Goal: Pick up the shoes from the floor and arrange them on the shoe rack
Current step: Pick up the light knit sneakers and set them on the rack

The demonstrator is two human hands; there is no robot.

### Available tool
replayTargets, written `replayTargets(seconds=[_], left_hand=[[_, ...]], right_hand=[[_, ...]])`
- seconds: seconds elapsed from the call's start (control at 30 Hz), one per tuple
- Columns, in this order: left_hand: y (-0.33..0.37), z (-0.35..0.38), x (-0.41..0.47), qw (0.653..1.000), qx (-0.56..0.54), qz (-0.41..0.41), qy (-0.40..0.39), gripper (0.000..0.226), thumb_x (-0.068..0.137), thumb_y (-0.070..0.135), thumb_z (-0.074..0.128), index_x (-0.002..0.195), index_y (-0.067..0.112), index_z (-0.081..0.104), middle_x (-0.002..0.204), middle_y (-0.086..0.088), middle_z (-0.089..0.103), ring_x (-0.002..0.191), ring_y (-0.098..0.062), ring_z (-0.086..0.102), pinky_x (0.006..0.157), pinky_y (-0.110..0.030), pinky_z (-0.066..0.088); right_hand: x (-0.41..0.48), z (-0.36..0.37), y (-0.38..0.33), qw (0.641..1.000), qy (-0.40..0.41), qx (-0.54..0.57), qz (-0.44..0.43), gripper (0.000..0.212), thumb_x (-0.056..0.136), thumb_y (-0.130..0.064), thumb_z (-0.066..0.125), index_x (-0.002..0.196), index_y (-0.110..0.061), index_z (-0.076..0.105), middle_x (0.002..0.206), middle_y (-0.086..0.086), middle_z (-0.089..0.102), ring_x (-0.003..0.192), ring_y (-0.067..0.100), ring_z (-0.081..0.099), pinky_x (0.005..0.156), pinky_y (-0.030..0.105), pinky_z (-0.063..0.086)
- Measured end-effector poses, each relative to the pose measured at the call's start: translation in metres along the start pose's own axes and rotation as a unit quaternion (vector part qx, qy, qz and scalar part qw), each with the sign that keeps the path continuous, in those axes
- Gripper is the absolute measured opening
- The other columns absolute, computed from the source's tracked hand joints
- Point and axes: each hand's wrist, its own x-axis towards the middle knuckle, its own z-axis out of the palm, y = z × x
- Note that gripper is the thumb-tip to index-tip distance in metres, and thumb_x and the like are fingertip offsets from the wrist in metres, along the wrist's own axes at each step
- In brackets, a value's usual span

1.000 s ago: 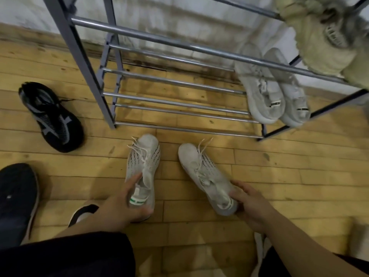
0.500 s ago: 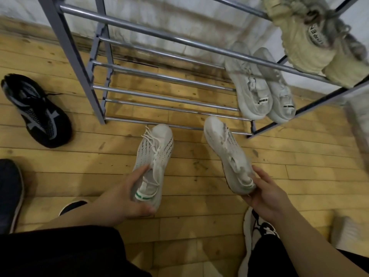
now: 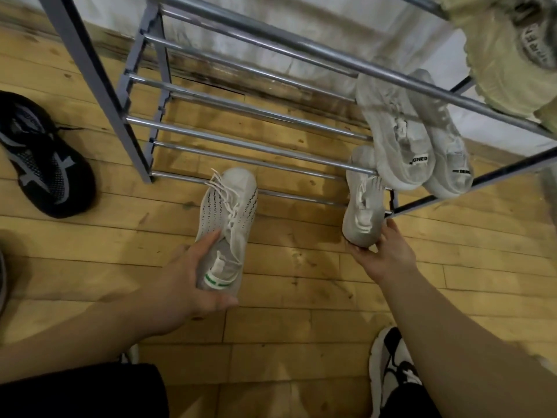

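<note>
My right hand [image 3: 382,254] grips the heel of one white shoe [image 3: 363,194], fingers curled round it. Its long axis runs away from me, with the toe across the front rail of the shoe rack [image 3: 241,140], just beside the grey pair [image 3: 404,140] at the right end. My left hand [image 3: 187,285] clasps the heel of the other shoe [image 3: 229,206], whose toe only reaches that rail. The right hand is nearer.

One wide-angle view only, worn on the head: it looks forward and steeply down, close over the wooden floor [image 3: 301,267]. The shoe rack [image 3: 241,143] spans 10 to 2 o'clock, very near; the person's arms [image 3: 90,336] enter from 5 and 7 o'clock.
</note>
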Motion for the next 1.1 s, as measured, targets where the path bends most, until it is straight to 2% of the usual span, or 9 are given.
replayTargets(seconds=[0.13, 0.3, 0.5, 0.6, 0.7, 0.77, 0.9, 1.0, 1.1], left_hand=[[-0.003, 0.003, 0.004, 0.999, -0.031, -0.01, 0.007, 0.142, 0.04, 0.07, 0.094, 0.156, 0.056, 0.015, 0.152, 0.012, 0.032, 0.133, -0.011, 0.046, 0.112, -0.036, 0.044], [-0.007, 0.005, 0.007, 0.999, -0.042, -0.006, 0.013, 0.137, 0.041, 0.071, 0.094, 0.153, 0.061, 0.017, 0.154, 0.014, 0.033, 0.138, -0.01, 0.042, 0.115, -0.038, 0.041], [-0.001, 0.002, 0.008, 0.998, -0.056, -0.01, 0.015, 0.136, 0.042, 0.07, 0.095, 0.153, 0.059, 0.017, 0.154, 0.014, 0.035, 0.138, -0.01, 0.043, 0.116, -0.041, 0.04], [-0.001, 0.005, 0.008, 0.999, -0.047, -0.008, 0.015, 0.138, 0.041, 0.072, 0.094, 0.155, 0.057, 0.017, 0.153, 0.013, 0.037, 0.136, -0.009, 0.045, 0.115, -0.042, 0.042], [0.001, 0.006, 0.007, 0.999, -0.05, -0.014, 0.017, 0.139, 0.041, 0.07, 0.094, 0.156, 0.054, 0.017, 0.153, 0.014, 0.036, 0.135, -0.008, 0.045, 0.112, -0.035, 0.042], [0.003, 0.006, 0.006, 0.998, -0.056, -0.016, 0.015, 0.14, 0.04, 0.071, 0.093, 0.157, 0.052, 0.018, 0.152, 0.014, 0.035, 0.134, -0.007, 0.044, 0.109, -0.031, 0.042], [0.006, 0.005, 0.004, 0.998, -0.057, -0.02, 0.019, 0.138, 0.042, 0.067, 0.093, 0.156, 0.052, 0.018, 0.152, 0.014, 0.035, 0.133, -0.007, 0.045, 0.106, -0.029, 0.042], [0.007, 0.003, 0.003, 0.998, -0.053, -0.023, 0.019, 0.137, 0.042, 0.066, 0.093, 0.156, 0.053, 0.018, 0.152, 0.015, 0.034, 0.132, -0.006, 0.045, 0.107, -0.03, 0.043], [0.007, 0.002, 0.003, 0.998, -0.057, -0.034, 0.019, 0.143, 0.033, 0.076, 0.09, 0.155, 0.055, 0.018, 0.152, 0.016, 0.034, 0.132, -0.007, 0.046, 0.109, -0.034, 0.045]], right_hand=[[-0.003, -0.014, 0.011, 0.999, -0.037, -0.034, -0.01, 0.064, 0.103, -0.003, 0.052, 0.159, -0.027, 0.033, 0.145, 0.007, 0.051, 0.106, 0.027, 0.065, 0.091, 0.044, 0.058], [0.007, -0.014, 0.028, 0.991, -0.029, -0.111, -0.067, 0.073, 0.09, 0.013, 0.066, 0.153, -0.018, 0.047, 0.116, -0.011, 0.059, 0.113, 0.017, 0.064, 0.108, 0.038, 0.05], [0.03, -0.005, 0.027, 0.978, 0.031, -0.164, -0.126, 0.069, 0.086, 0.006, 0.076, 0.146, -0.021, 0.056, 0.13, 0.0, 0.063, 0.106, 0.013, 0.066, 0.088, 0.027, 0.058], [0.043, -0.007, 0.022, 0.944, 0.093, -0.256, -0.187, 0.06, 0.09, -0.006, 0.073, 0.143, -0.03, 0.059, 0.132, -0.003, 0.064, 0.114, 0.018, 0.065, 0.097, 0.037, 0.058], [0.049, -0.01, 0.019, 0.924, 0.135, -0.29, -0.208, 0.056, 0.092, -0.018, 0.071, 0.145, -0.032, 0.057, 0.106, -0.002, 0.068, 0.097, 0.02, 0.067, 0.093, 0.046, 0.06], [0.049, -0.01, 0.02, 0.913, 0.147, -0.307, -0.223, 0.057, 0.092, -0.026, 0.071, 0.146, -0.034, 0.055, 0.106, -0.002, 0.07, 0.095, 0.021, 0.069, 0.091, 0.048, 0.061], [0.049, -0.014, 0.023, 0.837, 0.109, -0.446, -0.298, 0.062, 0.084, -0.045, 0.071, 0.143, -0.038, 0.054, 0.121, -0.008, 0.065, 0.105, 0.017, 0.063, 0.091, 0.036, 0.054], [0.064, -0.015, 0.012, 0.743, 0.104, -0.577, -0.323, 0.07, 0.074, -0.062, 0.065, 0.138, -0.04, 0.05, 0.119, 0.002, 0.064, 0.109, 0.031, 0.061, 0.096, 0.049, 0.052], [0.066, -0.009, 0.001, 0.73, 0.063, -0.606, -0.31, 0.077, 0.083, -0.053, 0.069, 0.153, -0.037, 0.042, 0.14, -0.002, 0.06, 0.128, 0.027, 0.056, 0.107, 0.043, 0.048]])
